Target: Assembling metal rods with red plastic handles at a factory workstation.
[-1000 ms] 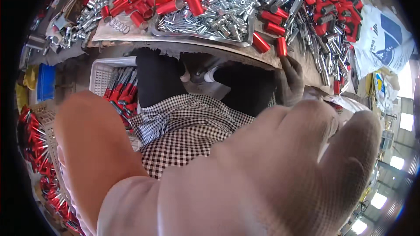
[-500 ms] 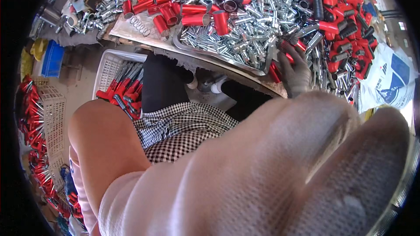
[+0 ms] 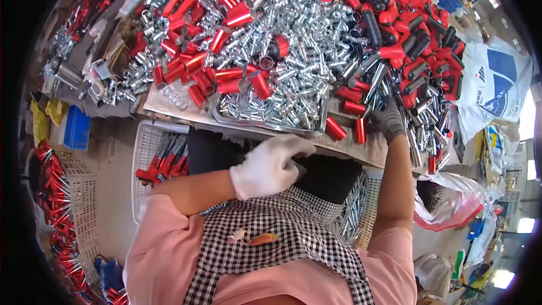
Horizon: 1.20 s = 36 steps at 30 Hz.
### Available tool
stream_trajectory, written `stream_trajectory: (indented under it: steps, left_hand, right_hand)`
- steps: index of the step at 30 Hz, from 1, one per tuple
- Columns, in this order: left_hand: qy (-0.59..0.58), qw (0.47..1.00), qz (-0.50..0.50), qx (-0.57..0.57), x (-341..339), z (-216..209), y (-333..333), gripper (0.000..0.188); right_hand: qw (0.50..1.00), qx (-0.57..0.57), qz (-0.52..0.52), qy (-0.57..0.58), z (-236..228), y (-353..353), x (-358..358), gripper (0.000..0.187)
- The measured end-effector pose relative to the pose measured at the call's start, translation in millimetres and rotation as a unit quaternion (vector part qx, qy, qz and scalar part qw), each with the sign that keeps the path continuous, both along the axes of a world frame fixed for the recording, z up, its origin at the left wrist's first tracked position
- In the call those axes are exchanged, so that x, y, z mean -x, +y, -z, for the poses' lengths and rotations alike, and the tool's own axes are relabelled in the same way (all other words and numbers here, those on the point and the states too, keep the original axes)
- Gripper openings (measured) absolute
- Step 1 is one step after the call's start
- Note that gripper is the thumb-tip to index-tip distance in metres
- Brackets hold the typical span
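My left hand (image 3: 264, 168), in a white knitted glove, hangs over my lap in front of the table edge. Its fingers are loosely bent, with a gap between thumb and forefinger, and I see nothing held there. My right hand (image 3: 389, 123), in a dark grey glove, reaches into the metal tubes (image 3: 377, 86) at the right of the table. The fingertips are partly hidden among them, so their grip is unclear. Beside it lie short red sleeves (image 3: 335, 129). A metal tray (image 3: 271, 125) heaped with small silver fittings (image 3: 296, 65) is to its left.
Red and black handles (image 3: 418, 73) are piled at the right, beside a white-and-blue bag (image 3: 488, 87). A coil spring (image 3: 175, 99) lies near the front left edge. White crates (image 3: 148, 152) with red-handled tools stand below at the left. A crate of metal rods (image 3: 353, 206) is by my right side.
My left hand and arm have dropped from close before the camera to over my lap. The view has shifted. My right hand remains among the parts at the right.
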<state>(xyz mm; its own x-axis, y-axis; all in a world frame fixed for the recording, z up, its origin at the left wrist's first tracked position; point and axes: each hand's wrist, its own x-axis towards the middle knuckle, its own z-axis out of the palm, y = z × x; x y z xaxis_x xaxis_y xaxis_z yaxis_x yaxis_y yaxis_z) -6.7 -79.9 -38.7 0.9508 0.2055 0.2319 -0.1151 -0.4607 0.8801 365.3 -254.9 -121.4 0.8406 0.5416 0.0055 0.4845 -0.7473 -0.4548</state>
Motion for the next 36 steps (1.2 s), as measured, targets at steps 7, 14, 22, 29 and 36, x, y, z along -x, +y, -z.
stream_trajectory:
  steps: [7, 14, 22, 29, 36]
  left_hand:
    - [-0.049, 0.996, 0.059, -0.050, -12.1, 30.8, -24.4, 0.039]
    - [-0.051, 0.990, 0.072, -0.111, -3.9, 42.8, -20.9, 0.034]
    - [-0.047, 0.991, -0.016, -0.126, 24.7, 55.9, -8.5, 0.030]
    - [-0.040, 0.995, -0.049, -0.075, 31.8, 51.3, 7.6, 0.031]
    - [-0.091, 0.987, -0.088, -0.098, 27.7, 24.5, 34.2, 0.024]
  right_hand:
    - [0.983, 0.136, -0.121, 0.014, -64.6, 6.5, 8.3, 0.054]
    - [0.857, 0.206, -0.376, -0.287, -56.3, -1.6, 27.8, 0.037]
    - [0.848, -0.235, -0.377, -0.290, -41.1, -13.4, 4.9, 0.038]
    - [0.677, -0.692, -0.139, 0.206, -47.9, -15.4, -11.7, 0.037]
    - [0.649, -0.560, -0.232, 0.460, -94.0, 46.8, 171.9, 0.047]
